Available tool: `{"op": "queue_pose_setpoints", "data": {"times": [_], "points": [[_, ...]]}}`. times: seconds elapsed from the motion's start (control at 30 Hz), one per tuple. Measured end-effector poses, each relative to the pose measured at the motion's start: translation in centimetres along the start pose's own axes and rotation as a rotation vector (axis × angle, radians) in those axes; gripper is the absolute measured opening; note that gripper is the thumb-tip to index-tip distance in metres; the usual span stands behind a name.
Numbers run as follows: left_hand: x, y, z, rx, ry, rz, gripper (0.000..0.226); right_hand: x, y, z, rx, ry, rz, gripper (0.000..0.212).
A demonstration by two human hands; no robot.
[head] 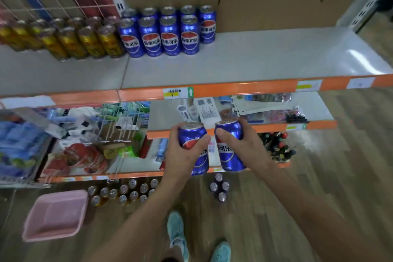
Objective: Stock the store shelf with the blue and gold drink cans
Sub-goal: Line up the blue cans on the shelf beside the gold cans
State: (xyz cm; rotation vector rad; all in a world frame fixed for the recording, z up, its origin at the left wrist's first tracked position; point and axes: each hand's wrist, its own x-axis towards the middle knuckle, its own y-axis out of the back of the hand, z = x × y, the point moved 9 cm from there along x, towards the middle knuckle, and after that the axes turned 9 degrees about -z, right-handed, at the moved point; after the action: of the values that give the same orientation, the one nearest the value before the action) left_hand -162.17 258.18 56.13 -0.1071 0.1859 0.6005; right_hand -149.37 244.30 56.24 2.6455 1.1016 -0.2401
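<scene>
My left hand grips a blue drink can, and my right hand grips a second blue can beside it. Both cans are held upright, close together, below and in front of the top shelf. At the shelf's back left stand two rows of blue cans, with gold cans in rows to their left. On the floor stand several gold cans and a small cluster of blue cans.
The top shelf has an orange front edge with price tags. Lower shelves hold mixed packaged goods. A pink plastic tray lies on the wooden floor at the left. My teal shoes show at the bottom.
</scene>
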Motion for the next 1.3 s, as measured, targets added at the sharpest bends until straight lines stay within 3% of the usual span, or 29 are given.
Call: {"op": "queue_pose_setpoints", "data": {"times": [0.13,0.27,0.53,0.93,1.3], "points": [[2.3,1.0,3.9,-0.015,-0.053,-0.009,0.059,1.8,0.4,-3.9,0.010,0.036,0.034,0.034],[5.7,2.8,6.8,0.005,-0.118,-0.021,0.048,4.2,0.1,-7.3,-0.020,0.086,0.075,0.051],[12.1,7.7,11.4,0.017,-0.188,-0.060,0.047,9.6,-2.8,-12.1,-0.005,0.140,0.115,0.039],[18.0,15.3,10.3,0.050,-0.234,0.108,0.056,18.5,-7.9,-13.4,-0.013,0.188,0.080,0.042],[22.8,16.4,12.4,0.103,-0.304,0.171,0.065,25.2,-9.7,-15.5,-0.014,0.303,0.016,0.055]]}}
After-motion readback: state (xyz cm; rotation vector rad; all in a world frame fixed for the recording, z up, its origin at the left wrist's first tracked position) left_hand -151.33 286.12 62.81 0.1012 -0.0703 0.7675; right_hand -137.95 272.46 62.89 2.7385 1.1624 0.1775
